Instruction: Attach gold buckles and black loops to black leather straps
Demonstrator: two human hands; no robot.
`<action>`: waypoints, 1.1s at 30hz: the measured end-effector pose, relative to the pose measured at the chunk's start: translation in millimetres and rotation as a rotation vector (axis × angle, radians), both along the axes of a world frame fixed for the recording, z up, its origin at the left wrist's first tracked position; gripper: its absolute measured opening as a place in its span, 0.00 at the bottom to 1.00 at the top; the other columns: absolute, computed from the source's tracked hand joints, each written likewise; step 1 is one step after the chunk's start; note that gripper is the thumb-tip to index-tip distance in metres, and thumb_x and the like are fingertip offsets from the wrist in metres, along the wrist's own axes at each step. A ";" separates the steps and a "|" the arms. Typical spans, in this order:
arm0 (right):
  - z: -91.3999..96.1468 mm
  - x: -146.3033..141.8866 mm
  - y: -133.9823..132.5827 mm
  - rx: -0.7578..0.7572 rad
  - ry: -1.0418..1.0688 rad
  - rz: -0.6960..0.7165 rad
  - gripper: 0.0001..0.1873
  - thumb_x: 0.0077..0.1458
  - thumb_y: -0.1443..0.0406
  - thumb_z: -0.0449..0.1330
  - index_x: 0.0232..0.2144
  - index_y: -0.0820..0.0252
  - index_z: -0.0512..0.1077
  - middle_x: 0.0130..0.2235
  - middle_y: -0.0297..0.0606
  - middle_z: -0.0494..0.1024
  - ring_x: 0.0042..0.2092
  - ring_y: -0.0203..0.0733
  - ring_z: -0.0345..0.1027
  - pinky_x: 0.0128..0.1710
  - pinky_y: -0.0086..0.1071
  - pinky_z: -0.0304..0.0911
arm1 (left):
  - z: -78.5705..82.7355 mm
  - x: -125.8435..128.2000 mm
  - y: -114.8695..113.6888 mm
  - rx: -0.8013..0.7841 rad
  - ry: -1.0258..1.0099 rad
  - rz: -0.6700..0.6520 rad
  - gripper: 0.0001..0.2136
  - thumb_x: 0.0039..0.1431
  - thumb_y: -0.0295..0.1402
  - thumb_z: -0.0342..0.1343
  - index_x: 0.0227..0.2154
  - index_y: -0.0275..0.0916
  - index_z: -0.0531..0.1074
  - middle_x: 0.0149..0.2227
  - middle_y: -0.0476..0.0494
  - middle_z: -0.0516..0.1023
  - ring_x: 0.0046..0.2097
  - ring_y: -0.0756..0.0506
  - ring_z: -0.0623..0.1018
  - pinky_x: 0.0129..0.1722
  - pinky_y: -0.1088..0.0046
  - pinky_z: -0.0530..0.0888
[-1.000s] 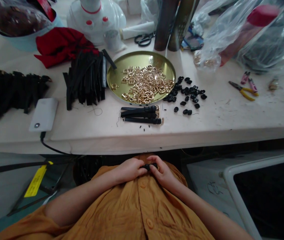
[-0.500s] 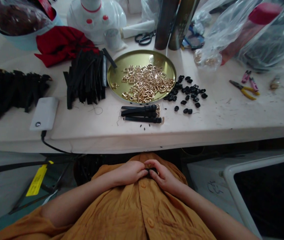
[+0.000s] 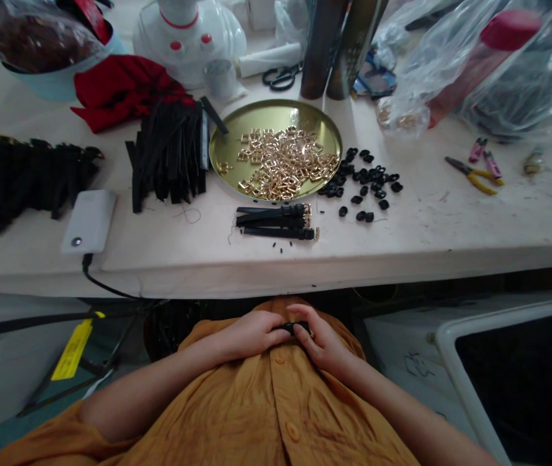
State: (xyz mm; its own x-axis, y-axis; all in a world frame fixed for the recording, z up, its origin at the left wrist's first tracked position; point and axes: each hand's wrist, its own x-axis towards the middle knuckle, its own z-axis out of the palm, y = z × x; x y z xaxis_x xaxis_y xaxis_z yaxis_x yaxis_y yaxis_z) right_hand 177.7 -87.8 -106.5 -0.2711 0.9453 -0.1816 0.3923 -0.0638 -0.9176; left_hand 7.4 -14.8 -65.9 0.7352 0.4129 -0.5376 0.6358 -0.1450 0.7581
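Note:
Close to my body, below the table edge, my left hand (image 3: 259,332) and my right hand (image 3: 318,336) meet at a short black strap (image 3: 296,327). Fingers of both hands are closed on it, and they hide most of its length. A bit of gold shows at its right end, too small to make out. On the table, several finished-looking black straps with gold buckles (image 3: 278,221) lie side by side. Behind them a round gold tray (image 3: 230,116) carries a heap of gold buckles (image 3: 288,162). Small black loops (image 3: 375,178) are scattered to the tray's right.
A bundle of black straps (image 3: 171,152) and a red cloth (image 3: 118,87) lie left of the tray. A white power bank (image 3: 90,221) with a cable sits near the front edge. Pliers (image 3: 472,175) rest at right; scissors (image 3: 280,77) lie behind the tray.
My hands have moved slightly apart, and more of the black strap shows between them. My right index finger has lifted a little. The camera view has shifted slightly.

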 end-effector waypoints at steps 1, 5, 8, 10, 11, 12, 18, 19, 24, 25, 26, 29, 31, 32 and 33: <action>0.8 -0.5 -0.5 0.011 0.004 0.021 0.15 0.56 0.65 0.48 0.47 0.57 0.59 0.43 0.41 0.71 0.43 0.40 0.66 0.43 0.35 0.62 | 0.7 0.9 -1.5 -0.001 -0.014 -0.006 0.14 0.57 0.39 0.44 0.32 0.36 0.71 0.32 0.45 0.75 0.32 0.48 0.73 0.30 0.77 0.65; -2.2 -3.0 -2.5 0.034 0.014 0.037 0.14 0.56 0.65 0.47 0.47 0.57 0.58 0.43 0.40 0.71 0.43 0.39 0.66 0.43 0.34 0.62 | 0.6 2.6 -3.9 0.012 -0.027 -0.016 0.12 0.57 0.35 0.44 0.35 0.36 0.71 0.35 0.44 0.76 0.35 0.47 0.73 0.33 0.76 0.66; -5.7 0.5 -1.9 0.038 -0.037 -0.015 0.17 0.57 0.64 0.46 0.50 0.57 0.56 0.42 0.41 0.71 0.40 0.40 0.67 0.40 0.33 0.63 | 0.4 0.8 -1.1 0.078 0.027 -0.032 0.13 0.57 0.36 0.44 0.32 0.36 0.72 0.32 0.44 0.76 0.33 0.47 0.73 0.32 0.75 0.66; -5.9 4.3 -0.7 0.052 -0.084 -0.005 0.18 0.57 0.64 0.46 0.50 0.58 0.55 0.40 0.41 0.72 0.38 0.40 0.67 0.38 0.33 0.62 | 1.3 -0.8 1.1 0.131 0.076 -0.048 0.14 0.57 0.38 0.43 0.29 0.36 0.72 0.30 0.44 0.75 0.31 0.46 0.73 0.30 0.75 0.65; -5.3 5.7 -0.3 0.058 -0.103 0.009 0.18 0.56 0.64 0.46 0.50 0.58 0.55 0.39 0.40 0.72 0.37 0.40 0.67 0.37 0.32 0.62 | 1.9 -1.1 1.7 0.147 0.090 -0.054 0.15 0.57 0.38 0.43 0.29 0.36 0.72 0.29 0.44 0.75 0.31 0.47 0.73 0.29 0.75 0.65; -4.5 6.3 -0.4 0.061 -0.114 0.016 0.18 0.56 0.65 0.46 0.50 0.58 0.55 0.37 0.40 0.72 0.35 0.39 0.67 0.36 0.32 0.62 | 2.6 -0.8 1.7 0.157 0.094 -0.061 0.15 0.57 0.38 0.43 0.29 0.36 0.71 0.29 0.44 0.75 0.31 0.47 0.73 0.29 0.75 0.65; -1.6 -0.2 -6.0 0.042 -0.048 0.000 0.17 0.56 0.65 0.45 0.49 0.59 0.56 0.32 0.37 0.72 0.31 0.37 0.66 0.31 0.30 0.62 | 4.3 10.5 -6.6 0.165 0.061 -0.083 0.15 0.58 0.38 0.42 0.31 0.35 0.71 0.32 0.42 0.76 0.32 0.46 0.74 0.30 0.74 0.66; -0.4 -0.4 -4.1 0.042 -0.043 -0.009 0.17 0.56 0.65 0.45 0.49 0.59 0.56 0.33 0.38 0.72 0.32 0.37 0.66 0.32 0.29 0.62 | 4.9 12.1 -5.8 0.170 0.042 -0.073 0.15 0.58 0.38 0.42 0.32 0.35 0.71 0.33 0.42 0.76 0.33 0.46 0.74 0.30 0.74 0.66; 19.8 6.6 49.1 0.107 -0.120 -0.065 0.18 0.58 0.64 0.44 0.50 0.60 0.55 0.26 0.33 0.71 0.26 0.36 0.66 0.26 0.27 0.60 | 14.8 11.3 36.6 0.362 0.002 0.063 0.13 0.56 0.42 0.47 0.35 0.39 0.69 0.34 0.47 0.76 0.34 0.46 0.73 0.31 0.75 0.65; 26.3 8.0 67.6 0.158 -0.162 -0.103 0.18 0.58 0.63 0.43 0.51 0.60 0.55 0.25 0.32 0.71 0.26 0.36 0.66 0.26 0.27 0.59 | 17.9 10.4 51.7 0.455 0.032 0.128 0.14 0.55 0.44 0.47 0.35 0.39 0.69 0.33 0.47 0.75 0.34 0.46 0.73 0.31 0.75 0.65; 32.7 9.2 87.0 0.217 -0.215 -0.150 0.19 0.58 0.63 0.43 0.51 0.61 0.55 0.25 0.33 0.72 0.26 0.37 0.66 0.26 0.28 0.59 | 20.9 10.0 67.2 0.559 0.058 0.196 0.14 0.54 0.45 0.47 0.34 0.39 0.69 0.32 0.47 0.75 0.33 0.46 0.73 0.30 0.75 0.65; 45.1 12.0 139.7 0.412 -0.442 -0.262 0.19 0.58 0.61 0.44 0.50 0.63 0.58 0.27 0.37 0.74 0.28 0.41 0.68 0.28 0.31 0.60 | 24.6 12.0 106.5 0.849 0.056 0.318 0.12 0.58 0.40 0.45 0.32 0.39 0.69 0.32 0.46 0.73 0.34 0.47 0.71 0.32 0.74 0.64; 43.7 15.2 161.5 0.555 -0.624 -0.308 0.19 0.57 0.61 0.45 0.47 0.64 0.62 0.30 0.42 0.75 0.31 0.45 0.68 0.32 0.35 0.61 | 21.4 14.1 122.5 0.993 0.060 0.337 0.10 0.58 0.37 0.47 0.30 0.38 0.70 0.32 0.45 0.72 0.36 0.47 0.70 0.36 0.72 0.64; 39.7 17.6 167.2 0.634 -0.688 -0.329 0.19 0.57 0.60 0.45 0.45 0.65 0.64 0.32 0.44 0.75 0.34 0.46 0.68 0.34 0.37 0.61 | 18.9 14.1 128.1 1.040 0.069 0.324 0.10 0.57 0.36 0.48 0.28 0.38 0.70 0.32 0.45 0.72 0.36 0.47 0.70 0.36 0.72 0.64; 33.8 20.6 169.8 0.707 -0.721 -0.341 0.19 0.56 0.59 0.45 0.44 0.65 0.65 0.34 0.46 0.75 0.35 0.48 0.68 0.36 0.39 0.61 | 16.9 12.7 133.2 1.075 0.063 0.307 0.10 0.57 0.37 0.48 0.28 0.38 0.71 0.32 0.45 0.71 0.37 0.47 0.70 0.37 0.71 0.64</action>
State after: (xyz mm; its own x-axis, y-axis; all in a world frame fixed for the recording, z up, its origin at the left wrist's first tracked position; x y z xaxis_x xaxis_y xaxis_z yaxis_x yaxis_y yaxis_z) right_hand 198.3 82.0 -72.7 -0.0191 0.9046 0.4258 0.9196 0.1830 -0.3477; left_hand 20.1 118.4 -49.0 0.5064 0.8444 0.1751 0.7898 -0.5356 0.2988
